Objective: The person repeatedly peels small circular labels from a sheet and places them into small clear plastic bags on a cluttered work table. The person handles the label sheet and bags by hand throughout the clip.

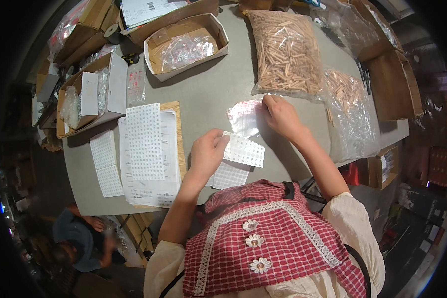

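Observation:
My left hand (208, 151) is closed, its thumb and fingers pinching the left end of a white sheet of small round stickers (246, 150). Beneath it lies another sticker sheet (231, 175), close to the table's near edge. Just beyond, my right hand (283, 116) grips the right edge of a small shiny plastic bag (243, 118), whose contents I cannot make out. The bag lies on the grey table, its lower edge near the sheet in my left hand.
A large clear bag of wooden dowels (285, 54) sits at the back, with a second dowel bag (350, 109) right of it. An open box of small bags (186, 47) stands back left. Papers (171, 149) and sticker sheets (144, 141) lie left. Another person (79, 238) is lower left.

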`<state>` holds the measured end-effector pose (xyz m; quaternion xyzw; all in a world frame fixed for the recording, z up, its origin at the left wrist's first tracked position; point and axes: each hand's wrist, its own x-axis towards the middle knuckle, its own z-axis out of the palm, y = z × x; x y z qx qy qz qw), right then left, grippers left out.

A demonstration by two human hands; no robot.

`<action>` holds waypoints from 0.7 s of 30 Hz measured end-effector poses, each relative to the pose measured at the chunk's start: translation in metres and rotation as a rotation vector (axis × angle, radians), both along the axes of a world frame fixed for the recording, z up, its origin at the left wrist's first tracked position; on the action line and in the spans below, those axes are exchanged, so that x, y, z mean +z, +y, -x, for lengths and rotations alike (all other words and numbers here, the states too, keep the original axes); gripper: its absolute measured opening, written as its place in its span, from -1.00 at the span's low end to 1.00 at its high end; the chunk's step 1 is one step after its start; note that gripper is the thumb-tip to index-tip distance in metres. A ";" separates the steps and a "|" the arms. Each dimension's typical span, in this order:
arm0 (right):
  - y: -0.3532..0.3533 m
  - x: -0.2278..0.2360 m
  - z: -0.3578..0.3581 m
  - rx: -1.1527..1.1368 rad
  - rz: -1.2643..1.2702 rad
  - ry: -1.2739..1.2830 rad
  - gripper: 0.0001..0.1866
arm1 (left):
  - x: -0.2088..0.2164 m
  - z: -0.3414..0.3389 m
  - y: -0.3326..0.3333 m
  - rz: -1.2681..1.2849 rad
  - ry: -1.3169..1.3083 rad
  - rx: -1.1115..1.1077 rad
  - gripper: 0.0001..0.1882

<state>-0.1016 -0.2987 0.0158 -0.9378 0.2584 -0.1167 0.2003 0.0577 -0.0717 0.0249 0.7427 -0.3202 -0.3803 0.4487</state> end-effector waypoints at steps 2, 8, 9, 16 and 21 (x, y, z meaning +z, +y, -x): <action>-0.001 -0.002 0.002 -0.092 0.020 0.107 -0.80 | -0.002 0.000 0.001 0.009 0.000 -0.002 -0.70; 0.023 0.039 0.008 -0.024 -0.352 0.061 -0.78 | 0.002 0.008 -0.002 0.014 -0.015 -0.006 -0.72; 0.033 0.042 0.008 0.084 -0.499 0.026 -0.74 | 0.001 0.010 -0.002 0.016 -0.028 -0.012 -0.72; 0.071 0.040 0.007 0.188 -0.318 -0.162 -0.83 | 0.017 0.019 -0.010 0.018 -0.035 -0.041 -0.82; 0.086 0.044 0.008 0.279 0.016 -0.181 -0.82 | -0.006 0.017 -0.006 0.041 0.050 -0.002 -0.86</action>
